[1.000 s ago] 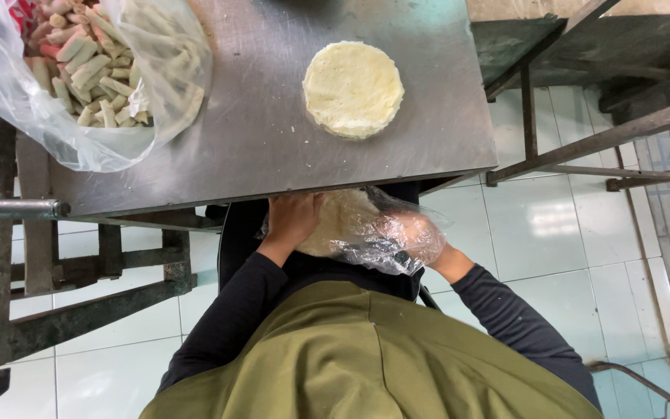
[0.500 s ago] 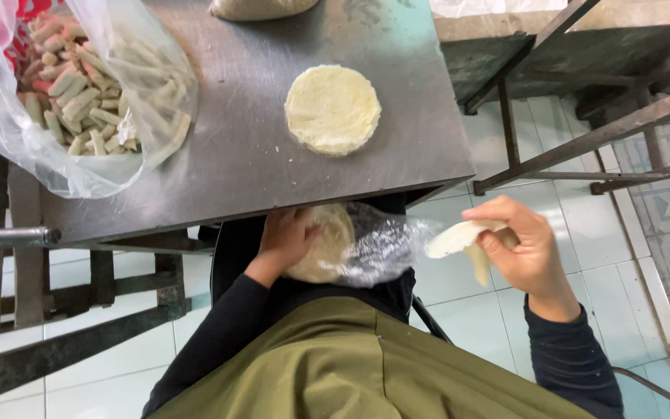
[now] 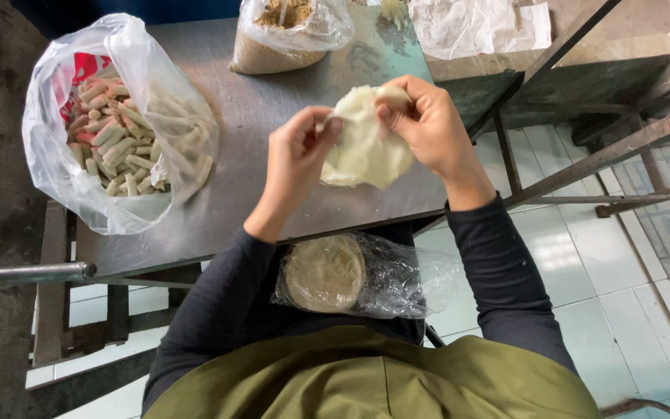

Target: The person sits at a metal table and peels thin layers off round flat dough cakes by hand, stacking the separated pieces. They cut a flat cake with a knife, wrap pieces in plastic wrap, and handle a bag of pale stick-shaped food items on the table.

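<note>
Above metal table [image 3: 273,132] — both hands pinch pale wrapper [image 3: 366,147] by fingers.

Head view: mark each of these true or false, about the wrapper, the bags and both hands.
1. Both hands hold one pale round wrapper above the metal table. True: the left hand pinches its left edge, the right hand its top right.
2. The stack of wrappers in clear plastic lies on the table. False: it rests on the person's lap, below the table edge.
3. The clear bag of rolled pieces stands on the table's left side. True.
4. The bag of brown filling lies on the floor. False: it stands at the table's far edge.
5. The left hand is empty. False: it grips the wrapper.
</note>
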